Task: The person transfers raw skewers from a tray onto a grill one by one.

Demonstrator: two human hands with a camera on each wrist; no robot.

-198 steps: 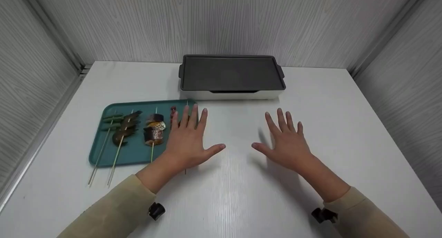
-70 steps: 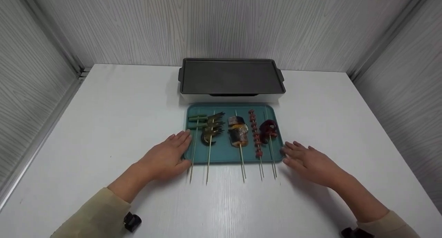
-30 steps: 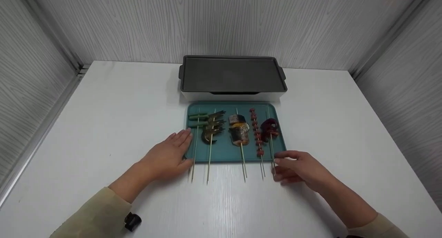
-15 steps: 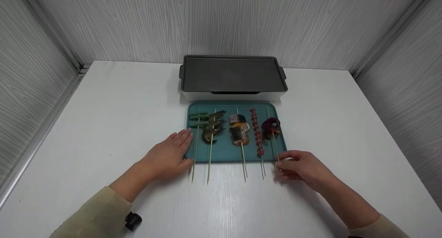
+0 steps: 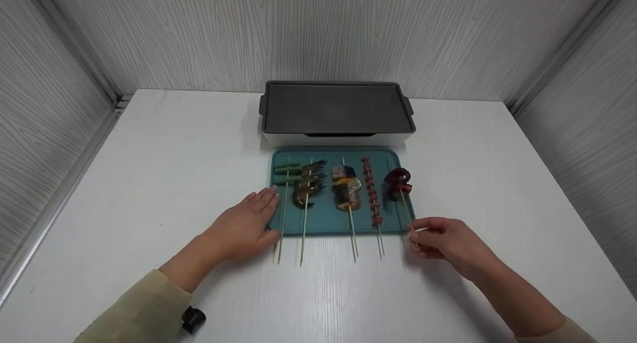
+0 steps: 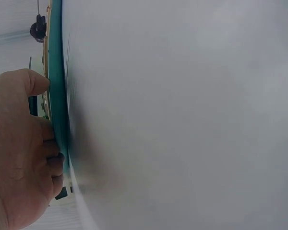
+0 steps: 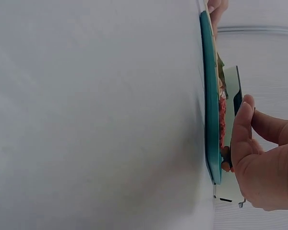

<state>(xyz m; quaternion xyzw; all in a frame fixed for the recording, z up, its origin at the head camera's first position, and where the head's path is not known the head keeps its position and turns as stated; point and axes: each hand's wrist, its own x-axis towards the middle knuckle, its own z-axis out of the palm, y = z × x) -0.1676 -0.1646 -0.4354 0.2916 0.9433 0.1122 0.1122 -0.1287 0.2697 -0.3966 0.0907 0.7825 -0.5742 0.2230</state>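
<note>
My right hand (image 5: 450,241) pinches the stick end of a skewer (image 5: 398,183) threaded with a dark red, curled piece like octopus. In the head view this piece overlaps the right rim of the teal tray (image 5: 323,223). My left hand (image 5: 244,228) rests with extended fingers against the tray's left edge; the left wrist view shows the thumb at the rim. Still on the tray are a green vegetable skewer (image 5: 287,174), a shrimp skewer (image 5: 307,188), a skewer of thick fish-like chunks (image 5: 347,191) and a skewer of small red pieces (image 5: 371,193). Their stick ends overhang the front rim.
A flat black griddle (image 5: 338,109) on a white base stands directly behind the tray. Pale wood-grain panels (image 5: 328,34) enclose the white table (image 5: 199,134) at the back and sides.
The tray has gone from the left side to the middle, in front of the griddle. My right hand has taken hold of the dark red skewer and drawn it rightward; my left hand stays at the tray.
</note>
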